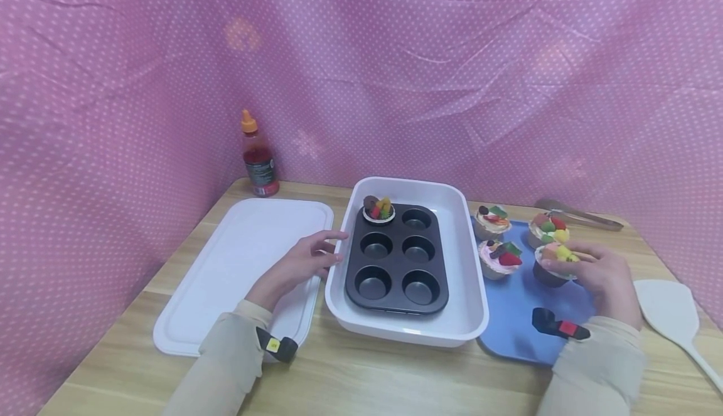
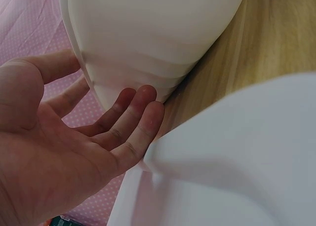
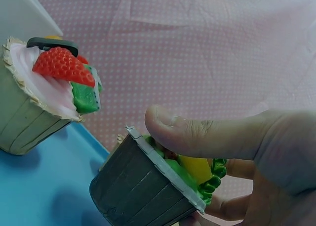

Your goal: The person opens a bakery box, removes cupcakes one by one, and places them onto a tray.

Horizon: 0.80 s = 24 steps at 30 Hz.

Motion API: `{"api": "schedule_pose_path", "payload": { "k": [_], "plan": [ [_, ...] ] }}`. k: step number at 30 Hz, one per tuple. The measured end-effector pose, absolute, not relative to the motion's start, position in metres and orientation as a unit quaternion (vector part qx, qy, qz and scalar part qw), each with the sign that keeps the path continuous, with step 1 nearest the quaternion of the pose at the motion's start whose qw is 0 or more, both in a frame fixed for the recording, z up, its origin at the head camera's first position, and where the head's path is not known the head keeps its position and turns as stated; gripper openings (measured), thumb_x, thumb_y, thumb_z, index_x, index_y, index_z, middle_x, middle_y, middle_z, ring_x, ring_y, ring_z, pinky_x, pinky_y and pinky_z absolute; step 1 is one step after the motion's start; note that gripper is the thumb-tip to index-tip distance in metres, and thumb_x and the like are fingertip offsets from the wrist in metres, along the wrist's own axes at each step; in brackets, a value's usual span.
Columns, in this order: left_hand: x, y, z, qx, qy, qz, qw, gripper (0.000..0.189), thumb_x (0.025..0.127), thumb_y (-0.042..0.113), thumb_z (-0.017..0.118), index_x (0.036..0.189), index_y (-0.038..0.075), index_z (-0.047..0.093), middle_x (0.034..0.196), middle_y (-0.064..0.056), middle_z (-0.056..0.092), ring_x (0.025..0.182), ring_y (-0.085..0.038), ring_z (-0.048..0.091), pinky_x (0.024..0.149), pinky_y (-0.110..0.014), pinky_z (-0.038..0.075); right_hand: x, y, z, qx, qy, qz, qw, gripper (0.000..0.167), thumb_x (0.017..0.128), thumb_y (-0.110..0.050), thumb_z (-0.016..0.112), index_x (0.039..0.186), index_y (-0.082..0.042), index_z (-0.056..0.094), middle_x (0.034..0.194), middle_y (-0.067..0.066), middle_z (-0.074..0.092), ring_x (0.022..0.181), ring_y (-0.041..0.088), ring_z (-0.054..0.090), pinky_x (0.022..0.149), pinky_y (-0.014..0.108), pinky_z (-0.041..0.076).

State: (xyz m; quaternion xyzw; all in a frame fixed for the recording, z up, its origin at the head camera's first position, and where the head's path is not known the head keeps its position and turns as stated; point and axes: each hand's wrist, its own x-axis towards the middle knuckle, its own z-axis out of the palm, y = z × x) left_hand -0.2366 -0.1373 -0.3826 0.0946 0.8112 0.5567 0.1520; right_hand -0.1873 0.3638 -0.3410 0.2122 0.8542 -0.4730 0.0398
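My right hand (image 1: 607, 278) holds a toy cupcake in a dark cup (image 3: 143, 186) over the blue tray (image 1: 508, 322), its thumb at the rim and fingers on the far side. Three other cupcakes are nearby: one with pink cream and a strawberry (image 3: 47, 82), one with white cream (image 1: 491, 221) and one with mixed fruit (image 1: 548, 231). My left hand (image 1: 305, 258) rests at the left rim of the white bin (image 2: 148, 33), fingers loosely bent against its outer wall. Inside the bin, a black muffin pan (image 1: 397, 278) bears one fruit-topped cupcake (image 1: 378, 210) in its back-left cup.
A white lid-like tray (image 1: 248, 259) lies left of the bin. A sauce bottle (image 1: 261, 159) stands at the back left. Metal tongs (image 1: 582, 214) lie at the back right, and a white spatula (image 1: 669, 309) lies right of the blue tray. Pink dotted cloth surrounds the table.
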Motion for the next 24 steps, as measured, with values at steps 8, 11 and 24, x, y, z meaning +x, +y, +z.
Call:
{"api": "schedule_pose_path", "payload": {
  "k": [8, 11, 24],
  "plan": [
    [-0.2363, -0.1379, -0.3820, 0.089, 0.812, 0.556, 0.153, 0.049, 0.098, 0.017, 0.064, 0.146, 0.019, 0.053, 0.131, -0.020, 0.059, 0.113, -0.027, 0.064, 0.084, -0.035, 0.061, -0.1870, 0.3660, -0.3459, 0.210, 0.851, -0.480, 0.034, 0.093, 0.080, -0.042, 0.085, 0.153, -0.007, 0.040, 0.160, 0.026, 0.028, 0.139, 0.047, 0.027, 0.106, 0.059, 0.031],
    [-0.2364, -0.1378, -0.3818, 0.088, 0.813, 0.555, 0.153, 0.049, 0.098, 0.018, 0.064, 0.146, 0.020, 0.053, 0.132, -0.020, 0.059, 0.113, -0.028, 0.064, 0.084, -0.035, 0.061, -0.1870, 0.3664, -0.3464, 0.218, 0.849, -0.480, 0.033, 0.095, 0.080, -0.042, 0.085, 0.154, -0.006, 0.038, 0.159, 0.026, 0.029, 0.138, 0.047, 0.028, 0.106, 0.059, 0.031],
    [-0.2356, -0.1370, -0.3817, 0.089, 0.810, 0.559, 0.152, 0.049, 0.099, 0.017, 0.065, 0.146, 0.018, 0.053, 0.130, -0.021, 0.058, 0.111, -0.027, 0.064, 0.082, -0.035, 0.061, -0.1881, 0.3715, -0.3482, 0.272, 0.833, -0.480, 0.034, 0.103, 0.078, -0.048, 0.085, 0.157, -0.009, 0.032, 0.166, 0.025, 0.018, 0.149, 0.050, 0.015, 0.116, 0.067, 0.023]
  ]
}}
